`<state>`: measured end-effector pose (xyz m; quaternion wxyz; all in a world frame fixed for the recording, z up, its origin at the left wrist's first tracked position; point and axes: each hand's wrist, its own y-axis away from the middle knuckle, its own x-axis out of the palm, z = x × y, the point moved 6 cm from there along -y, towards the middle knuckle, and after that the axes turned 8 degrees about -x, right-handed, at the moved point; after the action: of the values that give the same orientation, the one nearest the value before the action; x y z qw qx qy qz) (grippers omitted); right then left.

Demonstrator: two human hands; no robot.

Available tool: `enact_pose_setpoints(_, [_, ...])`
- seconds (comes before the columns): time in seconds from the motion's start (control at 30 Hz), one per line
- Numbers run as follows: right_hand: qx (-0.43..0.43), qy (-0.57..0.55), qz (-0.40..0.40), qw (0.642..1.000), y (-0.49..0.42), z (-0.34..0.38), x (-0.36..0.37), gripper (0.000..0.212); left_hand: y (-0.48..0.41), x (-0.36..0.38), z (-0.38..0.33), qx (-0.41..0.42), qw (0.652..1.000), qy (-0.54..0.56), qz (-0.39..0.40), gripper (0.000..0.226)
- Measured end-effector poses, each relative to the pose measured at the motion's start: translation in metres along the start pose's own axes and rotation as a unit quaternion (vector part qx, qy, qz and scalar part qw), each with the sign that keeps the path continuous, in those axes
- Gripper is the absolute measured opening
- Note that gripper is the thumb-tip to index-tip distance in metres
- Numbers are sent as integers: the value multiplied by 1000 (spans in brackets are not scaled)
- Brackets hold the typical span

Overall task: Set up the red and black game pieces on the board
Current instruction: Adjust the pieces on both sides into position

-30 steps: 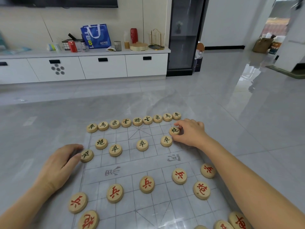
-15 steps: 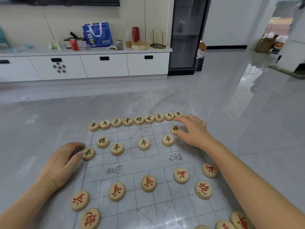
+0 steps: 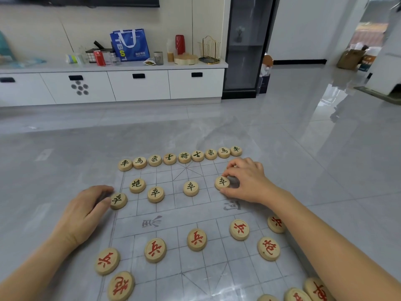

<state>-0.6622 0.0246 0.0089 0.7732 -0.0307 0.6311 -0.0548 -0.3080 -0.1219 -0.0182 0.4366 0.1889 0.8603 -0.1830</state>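
A clear grid board [image 3: 186, 213] lies on the floor. Black pieces line its far edge in a row [image 3: 184, 157]. A black cannon [image 3: 137, 185] and two black soldiers [image 3: 155, 194] [image 3: 190, 188] stand in front of that row. My left hand [image 3: 84, 211] pinches the leftmost black soldier [image 3: 118, 200] at the board's left edge. My right hand [image 3: 247, 181] pinches another black soldier [image 3: 222, 182] between thumb and forefinger and hides what lies under it. Red soldiers [image 3: 196, 239] and red cannons [image 3: 268, 248] [image 3: 121, 285] stand on the near half. More red pieces [image 3: 316, 288] lie at the bottom right.
Glossy grey floor tiles [image 3: 325, 170] surround the board. A low white cabinet [image 3: 138, 85] runs along the back wall, carrying a blue bag [image 3: 130, 45], a red can [image 3: 99, 58] and other items. A dark glass cabinet [image 3: 245, 46] stands to its right.
My right hand left the right-hand black cannon and came nearer, onto the black soldier beside it; the cannon is now out of sight. My left hand stayed on the leftmost soldier.
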Motion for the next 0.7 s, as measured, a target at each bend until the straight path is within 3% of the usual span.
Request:
enact_pose_setpoints(0.27, [8,-2,2,1000,1,1,1,49,0,-2,0,-9,1000,22,-4,28])
enact_pose_setpoints(0.47, [-2,-2,2,1000,14,32,-8,68,3,-3,-8,-28,999,-9,-23,66])
enact_pose_setpoints(0.6, [-51,-14,25,998,34,85,-6,85,19,-11,-11,-76,995,22,-59,57])
enact_pose_setpoints(0.7, [-72,-32,29,996,43,117,-2,86,48,-17,-18,-68,995,55,-39,48])
